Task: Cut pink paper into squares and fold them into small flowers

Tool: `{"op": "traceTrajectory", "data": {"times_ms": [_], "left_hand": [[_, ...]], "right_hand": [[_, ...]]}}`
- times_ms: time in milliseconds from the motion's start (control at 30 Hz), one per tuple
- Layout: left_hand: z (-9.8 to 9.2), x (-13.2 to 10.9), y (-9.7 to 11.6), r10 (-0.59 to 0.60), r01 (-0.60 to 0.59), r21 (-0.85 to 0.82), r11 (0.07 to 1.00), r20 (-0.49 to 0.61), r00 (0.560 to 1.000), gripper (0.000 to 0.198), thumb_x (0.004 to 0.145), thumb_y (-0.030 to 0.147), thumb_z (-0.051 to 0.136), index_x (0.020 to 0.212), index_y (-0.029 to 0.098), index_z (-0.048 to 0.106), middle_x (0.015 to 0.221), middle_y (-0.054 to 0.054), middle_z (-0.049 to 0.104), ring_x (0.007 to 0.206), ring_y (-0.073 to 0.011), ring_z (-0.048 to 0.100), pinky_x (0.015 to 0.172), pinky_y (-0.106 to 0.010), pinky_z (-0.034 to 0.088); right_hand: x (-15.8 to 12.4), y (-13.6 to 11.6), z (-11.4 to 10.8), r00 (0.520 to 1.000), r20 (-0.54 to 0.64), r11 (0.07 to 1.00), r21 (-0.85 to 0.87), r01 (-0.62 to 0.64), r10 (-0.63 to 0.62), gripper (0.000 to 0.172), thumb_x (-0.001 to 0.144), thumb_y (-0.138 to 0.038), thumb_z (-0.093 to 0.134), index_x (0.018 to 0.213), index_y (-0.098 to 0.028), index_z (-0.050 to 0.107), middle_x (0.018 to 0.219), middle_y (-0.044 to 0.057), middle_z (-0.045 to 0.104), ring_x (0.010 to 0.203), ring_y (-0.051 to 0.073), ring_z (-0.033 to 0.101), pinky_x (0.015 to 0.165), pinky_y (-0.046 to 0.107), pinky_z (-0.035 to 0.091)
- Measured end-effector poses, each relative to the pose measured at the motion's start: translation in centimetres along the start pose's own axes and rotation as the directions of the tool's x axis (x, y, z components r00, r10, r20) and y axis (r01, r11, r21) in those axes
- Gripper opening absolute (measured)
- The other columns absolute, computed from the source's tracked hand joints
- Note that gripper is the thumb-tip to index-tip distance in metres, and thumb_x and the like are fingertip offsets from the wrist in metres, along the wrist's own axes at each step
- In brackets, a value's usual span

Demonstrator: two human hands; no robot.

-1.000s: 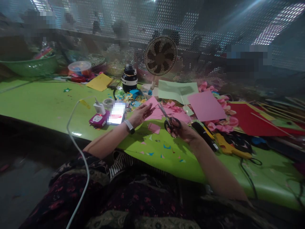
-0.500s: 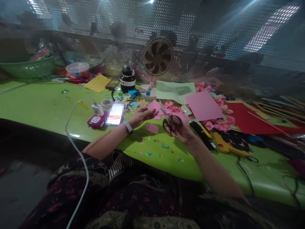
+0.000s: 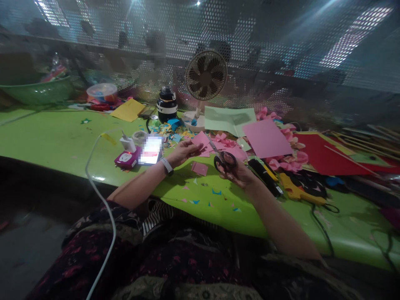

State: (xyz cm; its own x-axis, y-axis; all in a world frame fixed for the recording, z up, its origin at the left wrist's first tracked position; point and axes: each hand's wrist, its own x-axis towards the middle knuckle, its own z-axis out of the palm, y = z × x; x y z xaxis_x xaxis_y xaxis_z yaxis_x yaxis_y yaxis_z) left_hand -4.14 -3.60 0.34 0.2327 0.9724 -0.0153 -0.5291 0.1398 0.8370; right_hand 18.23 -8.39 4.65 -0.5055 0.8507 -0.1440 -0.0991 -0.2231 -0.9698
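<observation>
My left hand (image 3: 182, 153) is closed in a pinch on a piece of pink paper (image 3: 200, 139) held above the table. My right hand (image 3: 237, 174) has its fingers in the black handles of a pair of scissors (image 3: 220, 155). The blades point up and left, with their tips at the right edge of the pink paper; whether they touch it I cannot tell. Below, between both hands, small cut pink paper pieces (image 3: 199, 168) lie on the green table (image 3: 175, 187). More pink paper (image 3: 233, 152) lies behind the scissors.
Left of my left hand are a lit phone (image 3: 150, 150) and a purple power socket (image 3: 126, 158) with a charger. A small fan (image 3: 206, 76) and a black bottle (image 3: 167, 105) stand behind. To the right lie a stapler-like black tool (image 3: 265, 177) and a yellow glue gun (image 3: 296, 191).
The scissor blades look narrower together and have shifted slightly left toward the pink paper. The paper has tilted a little in my left hand; the table items are unchanged.
</observation>
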Motion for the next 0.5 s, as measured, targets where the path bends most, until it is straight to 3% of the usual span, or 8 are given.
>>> {"op": "traceTrajectory", "data": {"times_ms": [133, 367, 500], "left_hand": [[-0.04, -0.12, -0.25, -0.003, 0.000, 0.050, 0.999, 0.052, 0.999, 0.025, 0.069, 0.020, 0.095, 0.085, 0.012, 0.077, 0.086, -0.007, 0.078, 0.085, -0.0175, 0.076, 0.083, -0.029, 0.057], [0.12, -0.33, -0.30, 0.001, -0.009, 0.076, 0.997, 0.105, 0.994, 0.030, 0.064, 0.026, 0.098, 0.080, 0.012, 0.076, 0.086, -0.008, 0.078, 0.082, -0.0168, 0.075, 0.079, -0.028, 0.057], [0.38, -0.55, -0.37, -0.050, 0.026, 0.160, 0.987, 0.146, 0.988, 0.027, 0.067, 0.025, 0.096, 0.075, 0.012, 0.074, 0.084, -0.009, 0.077, 0.080, -0.0173, 0.075, 0.080, -0.030, 0.056]], "right_hand": [[0.06, -0.03, 0.31, 1.000, -0.027, 1.000, -0.001, -0.008, 0.008, 0.064, 0.056, -0.071, 0.089, 0.081, -0.020, 0.059, 0.059, -0.005, 0.061, 0.041, 0.005, 0.042, 0.037, 0.017, 0.032], [-0.19, -0.51, 0.61, 0.998, 0.007, 0.996, -0.055, 0.067, -0.066, 0.060, 0.064, -0.071, 0.084, 0.077, -0.020, 0.055, 0.054, -0.008, 0.054, 0.034, 0.001, 0.027, 0.036, 0.020, 0.028], [0.07, -0.58, -0.08, 0.993, -0.048, 0.993, -0.069, 0.100, -0.104, 0.065, 0.059, -0.077, 0.084, 0.078, -0.020, 0.058, 0.056, -0.006, 0.057, 0.037, 0.004, 0.036, 0.036, 0.020, 0.030]]}}
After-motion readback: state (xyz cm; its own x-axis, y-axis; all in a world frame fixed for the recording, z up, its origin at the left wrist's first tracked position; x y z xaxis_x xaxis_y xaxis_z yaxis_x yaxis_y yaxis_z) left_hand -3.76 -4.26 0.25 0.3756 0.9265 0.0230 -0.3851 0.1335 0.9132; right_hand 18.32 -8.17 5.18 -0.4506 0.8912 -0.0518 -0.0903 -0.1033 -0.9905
